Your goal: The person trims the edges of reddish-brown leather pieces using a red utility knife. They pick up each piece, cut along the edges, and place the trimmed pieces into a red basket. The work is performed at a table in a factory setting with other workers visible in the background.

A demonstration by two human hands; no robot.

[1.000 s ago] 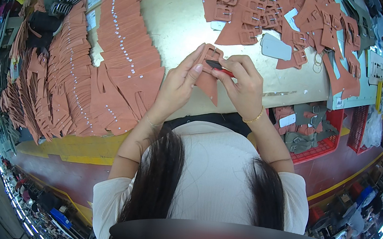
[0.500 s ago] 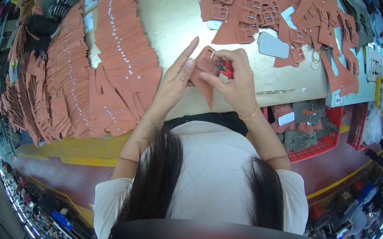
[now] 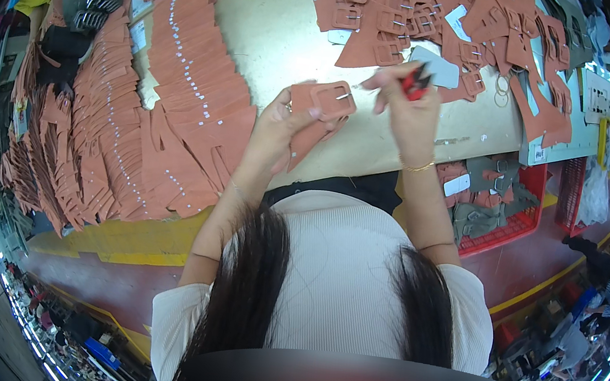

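On one pale worktable [image 3: 257, 26], one buckled orange strap [image 3: 324, 102] is pinched by the left hand [image 3: 275, 126]; one red-handled tool [image 3: 416, 83] is gripped by the right hand [image 3: 412, 120].

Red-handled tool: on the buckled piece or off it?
Off it. The red-handled tool sits in the right hand, visibly apart from the buckled piece that the left hand holds.

So the left of the table [image 3: 254, 22] is all overlapping rows of straps [image 3: 190, 94], and buckled pieces [image 3: 392, 25] are heaped along the far side, centre to right. There's a plate [image 3: 445, 72] at that heap's near edge, rings [image 3: 501, 91] further right. Basket [image 3: 502, 241] with more buckled pieces inside sits off the near edge, to the person's right.
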